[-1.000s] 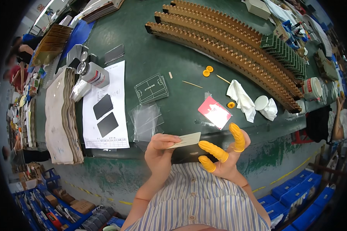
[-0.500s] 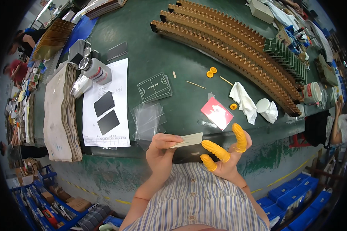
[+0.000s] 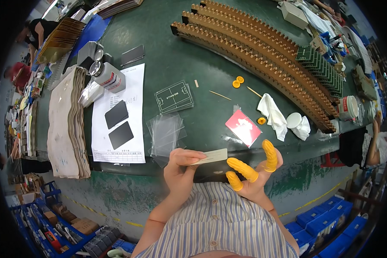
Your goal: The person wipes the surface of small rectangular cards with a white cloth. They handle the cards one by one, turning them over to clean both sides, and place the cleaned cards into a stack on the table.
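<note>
My left hand (image 3: 181, 170) pinches a thin pale strip (image 3: 211, 156), holding it level just over the near edge of the green table (image 3: 167, 56). My right hand (image 3: 256, 174) is beside the strip's right end, its fingers spread and capped with yellow finger cots; it touches nothing that I can see. A stack of clear plastic sheets (image 3: 165, 134) lies on the table just beyond my left hand. A red card in a clear sleeve (image 3: 244, 127) lies beyond my right hand.
A white paper sheet (image 3: 120, 114) carries two dark cards (image 3: 119, 124), with a small bottle (image 3: 109, 76) at its top. A green printed board (image 3: 174, 96), white cloth (image 3: 274, 115), long brown slotted racks (image 3: 262, 51) and stacked fabric (image 3: 66, 124) surround them. Other people work at both table ends.
Both hands keep nearly the same pose with the strip; the view has shifted slightly, nothing else moved.
</note>
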Motion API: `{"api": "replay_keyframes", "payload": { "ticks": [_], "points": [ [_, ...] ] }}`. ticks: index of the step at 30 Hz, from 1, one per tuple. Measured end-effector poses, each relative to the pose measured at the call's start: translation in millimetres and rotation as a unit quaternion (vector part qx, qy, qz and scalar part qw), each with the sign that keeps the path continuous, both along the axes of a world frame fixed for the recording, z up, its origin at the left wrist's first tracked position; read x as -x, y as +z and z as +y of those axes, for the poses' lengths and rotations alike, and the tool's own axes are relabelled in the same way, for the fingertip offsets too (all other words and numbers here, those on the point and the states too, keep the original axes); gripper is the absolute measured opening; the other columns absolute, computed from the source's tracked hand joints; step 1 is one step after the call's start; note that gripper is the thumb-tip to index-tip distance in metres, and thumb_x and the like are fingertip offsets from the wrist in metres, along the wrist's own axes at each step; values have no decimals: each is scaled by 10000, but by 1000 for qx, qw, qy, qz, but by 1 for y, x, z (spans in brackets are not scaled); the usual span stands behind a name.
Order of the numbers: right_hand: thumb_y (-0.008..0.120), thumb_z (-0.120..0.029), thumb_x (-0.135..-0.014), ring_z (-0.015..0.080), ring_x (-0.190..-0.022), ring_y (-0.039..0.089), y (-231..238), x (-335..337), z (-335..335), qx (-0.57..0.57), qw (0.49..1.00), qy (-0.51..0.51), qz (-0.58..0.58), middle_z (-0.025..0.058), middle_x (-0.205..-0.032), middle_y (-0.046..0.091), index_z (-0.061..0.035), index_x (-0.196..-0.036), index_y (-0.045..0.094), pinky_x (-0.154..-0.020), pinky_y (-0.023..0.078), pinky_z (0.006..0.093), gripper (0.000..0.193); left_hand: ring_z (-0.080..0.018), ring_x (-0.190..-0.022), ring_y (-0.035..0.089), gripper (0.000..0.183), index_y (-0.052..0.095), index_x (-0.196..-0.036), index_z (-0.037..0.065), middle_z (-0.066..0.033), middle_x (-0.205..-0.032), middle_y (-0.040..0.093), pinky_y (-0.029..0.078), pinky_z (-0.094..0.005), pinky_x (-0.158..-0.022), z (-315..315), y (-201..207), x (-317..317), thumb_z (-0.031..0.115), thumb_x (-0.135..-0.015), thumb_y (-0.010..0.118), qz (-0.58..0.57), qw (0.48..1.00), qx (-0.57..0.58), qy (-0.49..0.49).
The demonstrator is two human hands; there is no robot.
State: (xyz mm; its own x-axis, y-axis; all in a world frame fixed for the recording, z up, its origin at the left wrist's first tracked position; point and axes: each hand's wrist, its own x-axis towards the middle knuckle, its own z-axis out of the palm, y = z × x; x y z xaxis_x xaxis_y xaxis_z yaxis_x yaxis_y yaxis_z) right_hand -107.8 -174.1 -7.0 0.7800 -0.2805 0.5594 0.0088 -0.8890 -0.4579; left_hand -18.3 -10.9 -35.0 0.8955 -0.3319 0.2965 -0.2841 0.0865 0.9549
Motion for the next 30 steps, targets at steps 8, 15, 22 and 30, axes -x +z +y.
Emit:
{"api": "replay_keyframes", "payload": {
  "ticks": [8,15,22,30],
  "points": [
    [746,-371,-716,301,-1123,283,2,-1,-1,0,1000,-2,4,102,-1307,359,-302,-946,736,-923,304,376,241,-189,-846,588,178,509,-824,43,-126,-907,649,457,-284,-788,-1,1,0,-95,-801,619,-20,1000,-23,4],
    [726,-397,-726,337,-1192,276,-6,3,-2,6,1000,4,2,190,-1365,329,-255,-918,735,-986,245,467,238,-191,-844,589,173,510,-818,43,-126,-909,652,455,-281,-781,-1,1,-2,-84,-802,625,-42,999,-30,1],
    [723,-391,-729,334,-1215,264,-7,4,-5,-13,1000,-13,-7,183,-1380,309,-229,-913,737,-998,228,467,245,-201,-834,601,170,492,-841,41,-138,-884,643,476,-306,-788,-6,7,1,-65,-817,622,100,993,63,-13],
    [740,-360,-695,299,-1132,291,2,-3,-4,-95,995,38,-12,126,-1324,377,-241,-987,729,-958,275,390,316,-215,-890,609,149,476,-865,48,-154,-927,642,485,-321,-825,-4,1,1,-33,-858,601,151,982,107,-47]
  ]
}}
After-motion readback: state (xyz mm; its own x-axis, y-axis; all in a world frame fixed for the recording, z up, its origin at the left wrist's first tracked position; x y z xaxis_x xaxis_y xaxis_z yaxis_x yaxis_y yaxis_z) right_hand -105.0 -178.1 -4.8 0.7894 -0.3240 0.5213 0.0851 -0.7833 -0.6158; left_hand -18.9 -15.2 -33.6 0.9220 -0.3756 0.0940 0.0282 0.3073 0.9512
